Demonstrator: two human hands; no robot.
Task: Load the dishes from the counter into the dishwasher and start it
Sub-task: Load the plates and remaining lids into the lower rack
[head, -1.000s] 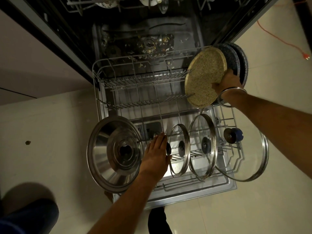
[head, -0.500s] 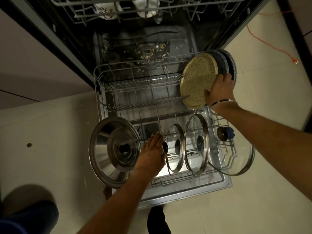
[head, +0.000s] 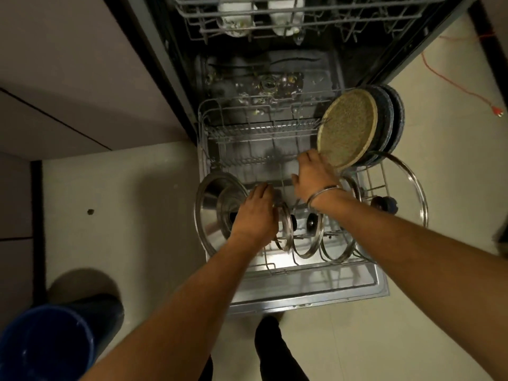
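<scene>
Speckled plates (head: 347, 127) and lids (head: 308, 237) stand upright in the lower rack (head: 316, 273).

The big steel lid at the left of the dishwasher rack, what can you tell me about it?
The big steel lid is round, shiny metal with a raised stepped centre and a dark knob mostly hidden behind the left hand. It stands on edge, leaning at the left end of the lower rack, overhanging its side above the floor. The left hand rests over its right part; whether fingers grip it is unclear.
</scene>
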